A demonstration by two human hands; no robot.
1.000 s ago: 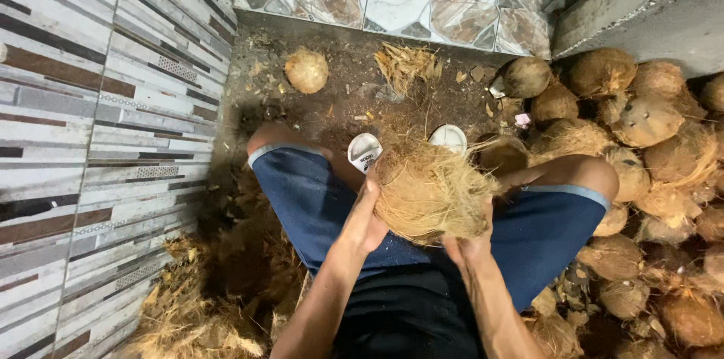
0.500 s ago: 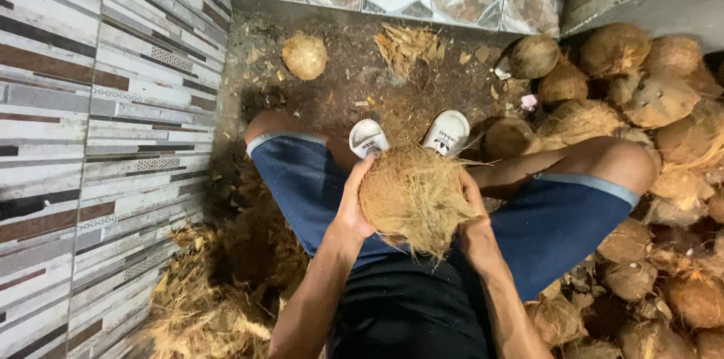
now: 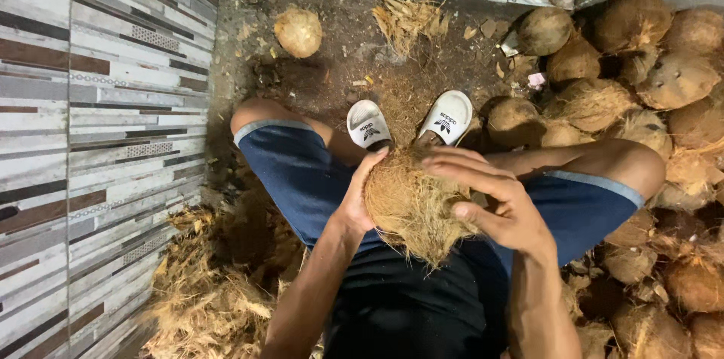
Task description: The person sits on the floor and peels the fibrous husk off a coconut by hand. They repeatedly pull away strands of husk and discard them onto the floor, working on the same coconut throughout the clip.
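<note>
I sit on the ground with knees apart, in blue shorts and white slippers (image 3: 368,125). Between my knees I hold a fibrous brown coconut (image 3: 411,204), its husk hairy and loose. My left hand (image 3: 356,199) cups its left side, thumb up along the husk. My right hand (image 3: 494,197) lies over its top and right side, fingers spread across the fibres and curling round them.
A pile of several husked coconuts (image 3: 641,80) fills the right side. One lone coconut (image 3: 298,32) lies on the dirt floor near the far tiled wall. Torn husk fibre (image 3: 204,291) heaps at my lower left beside a striped tiled wall (image 3: 90,140).
The coconut has turned in my hands. My right hand has come from under its right side up over the top. The view has tipped down a little.
</note>
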